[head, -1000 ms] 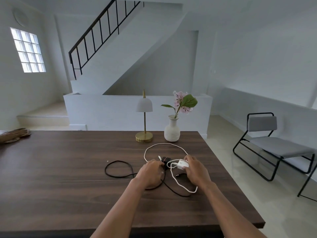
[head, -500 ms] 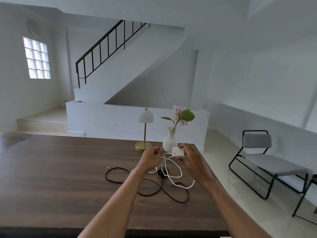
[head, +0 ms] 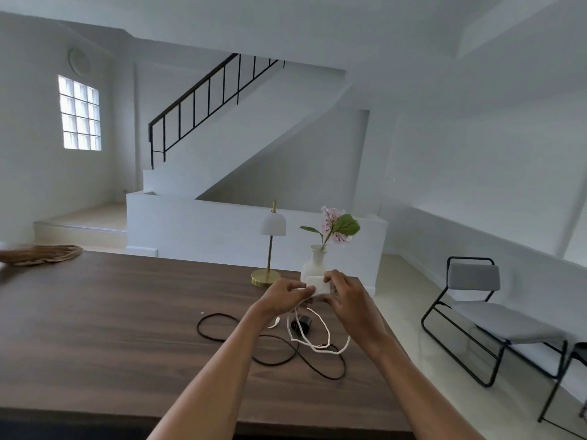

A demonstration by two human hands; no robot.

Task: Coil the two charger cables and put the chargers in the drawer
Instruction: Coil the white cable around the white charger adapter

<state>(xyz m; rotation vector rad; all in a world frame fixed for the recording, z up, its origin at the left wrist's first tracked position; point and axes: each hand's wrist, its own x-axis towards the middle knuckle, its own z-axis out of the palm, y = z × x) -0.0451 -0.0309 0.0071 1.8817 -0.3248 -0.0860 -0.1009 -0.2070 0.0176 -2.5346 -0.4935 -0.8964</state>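
A white charger block (head: 318,284) is held above the dark wooden table (head: 111,328) by my right hand (head: 347,301). My left hand (head: 281,298) pinches its white cable (head: 324,331) right beside the block. The cable hangs in loose loops down onto the table. Below the hands, a black charger (head: 304,323) lies on the table with its black cable (head: 270,347) sprawled in wide loops to the left and front. No drawer is in view.
A gold lamp (head: 270,249) with a white shade and a white vase (head: 314,265) with a pink flower stand just behind my hands. A woven mat (head: 41,254) lies at the far left. A black-framed chair (head: 482,315) stands right of the table.
Both hands lifted the white charger off the table and raised it. My left hand closed in next to the block on the cable. The view tilted upward.
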